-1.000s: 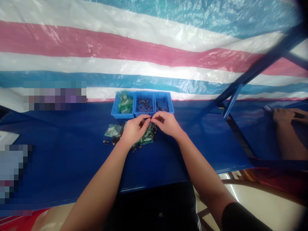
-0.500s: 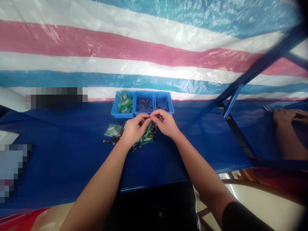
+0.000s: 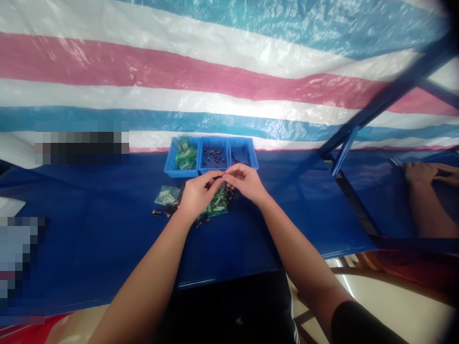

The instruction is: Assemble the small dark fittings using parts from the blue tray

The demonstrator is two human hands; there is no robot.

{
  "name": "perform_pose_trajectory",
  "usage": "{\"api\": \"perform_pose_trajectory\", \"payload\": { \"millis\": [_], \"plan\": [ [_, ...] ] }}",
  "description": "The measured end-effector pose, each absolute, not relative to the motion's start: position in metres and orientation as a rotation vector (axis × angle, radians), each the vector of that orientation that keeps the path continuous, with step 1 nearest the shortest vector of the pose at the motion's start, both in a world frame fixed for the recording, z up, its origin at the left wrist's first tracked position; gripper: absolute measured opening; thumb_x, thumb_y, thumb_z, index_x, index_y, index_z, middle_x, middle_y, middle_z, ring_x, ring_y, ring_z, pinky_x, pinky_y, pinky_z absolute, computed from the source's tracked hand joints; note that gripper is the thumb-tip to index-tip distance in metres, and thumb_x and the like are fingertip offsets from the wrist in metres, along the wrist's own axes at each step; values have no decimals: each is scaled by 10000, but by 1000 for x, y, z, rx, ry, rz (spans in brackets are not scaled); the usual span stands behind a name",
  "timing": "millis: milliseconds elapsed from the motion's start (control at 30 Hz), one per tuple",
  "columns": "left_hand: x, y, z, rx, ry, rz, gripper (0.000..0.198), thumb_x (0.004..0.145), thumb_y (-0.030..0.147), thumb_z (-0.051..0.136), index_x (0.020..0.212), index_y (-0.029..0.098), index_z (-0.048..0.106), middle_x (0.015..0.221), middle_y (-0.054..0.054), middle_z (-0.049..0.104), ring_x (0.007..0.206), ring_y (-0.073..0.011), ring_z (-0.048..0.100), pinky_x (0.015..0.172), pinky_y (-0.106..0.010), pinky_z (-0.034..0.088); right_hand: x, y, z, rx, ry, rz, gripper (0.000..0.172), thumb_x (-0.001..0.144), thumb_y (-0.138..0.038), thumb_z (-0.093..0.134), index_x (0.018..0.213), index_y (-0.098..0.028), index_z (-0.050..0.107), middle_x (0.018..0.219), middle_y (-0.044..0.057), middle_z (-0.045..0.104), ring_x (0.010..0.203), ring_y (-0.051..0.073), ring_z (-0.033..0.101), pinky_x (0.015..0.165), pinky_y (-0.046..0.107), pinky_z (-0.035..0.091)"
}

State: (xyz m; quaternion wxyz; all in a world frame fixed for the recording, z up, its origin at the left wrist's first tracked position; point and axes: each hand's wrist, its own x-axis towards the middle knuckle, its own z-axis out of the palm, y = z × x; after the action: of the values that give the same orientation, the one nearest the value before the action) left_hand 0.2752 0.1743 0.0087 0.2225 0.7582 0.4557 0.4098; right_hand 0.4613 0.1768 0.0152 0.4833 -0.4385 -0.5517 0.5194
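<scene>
My left hand (image 3: 196,195) and my right hand (image 3: 244,181) meet fingertip to fingertip above a heap of small green boards and dark little parts (image 3: 215,205) on the blue table (image 3: 107,239). Both hands pinch a tiny part between them; it is too small to name. Just behind the hands stand three blue bins in a row: the left bin (image 3: 180,155) holds green pieces, the middle bin (image 3: 214,155) holds small dark parts, the right bin (image 3: 244,154) holds a few dark parts. A separate green packet (image 3: 167,195) lies left of the heap.
A striped plastic sheet (image 3: 215,81) hangs behind the table. A blue metal frame brace (image 3: 358,129) slants down at the right. Another person's hand and forearm (image 3: 419,191) rest on the neighbouring bench at far right. A white object (image 3: 10,206) lies at the left edge.
My hands have stayed pinched together over the heap, with only small finger shifts. The view has tipped slightly.
</scene>
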Motion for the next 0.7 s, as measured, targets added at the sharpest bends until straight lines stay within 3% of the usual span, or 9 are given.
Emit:
{"api": "perform_pose_trajectory", "payload": {
  "millis": [267,467,700],
  "plan": [
    [275,175,10,2138,1310,1083,292,967,437,550,1062,210,707,653,26,612,563,-107,525,602,-219,413,460,175,16,-1066,-1365,1233,364,764,-500,783,919,-184,690,765,20,692,655,128,620,625,275,524],
    [274,175,12,2132,1311,1031,334,995,465,485,1046,208,693,787,-19,705,592,-129,572,610,-238,420,459,174,16,-1089,-1379,1237,368,764,-508,776,938,-193,700,796,28,702,691,145,638,652,289,535],
    [274,174,12,2108,1326,1033,322,988,459,502,1138,218,654,695,13,646,564,-126,558,582,-236,400,459,174,17,-1089,-1364,1242,373,740,-483,798,955,-190,714,860,40,728,714,145,652,690,302,554]
  ]
}}
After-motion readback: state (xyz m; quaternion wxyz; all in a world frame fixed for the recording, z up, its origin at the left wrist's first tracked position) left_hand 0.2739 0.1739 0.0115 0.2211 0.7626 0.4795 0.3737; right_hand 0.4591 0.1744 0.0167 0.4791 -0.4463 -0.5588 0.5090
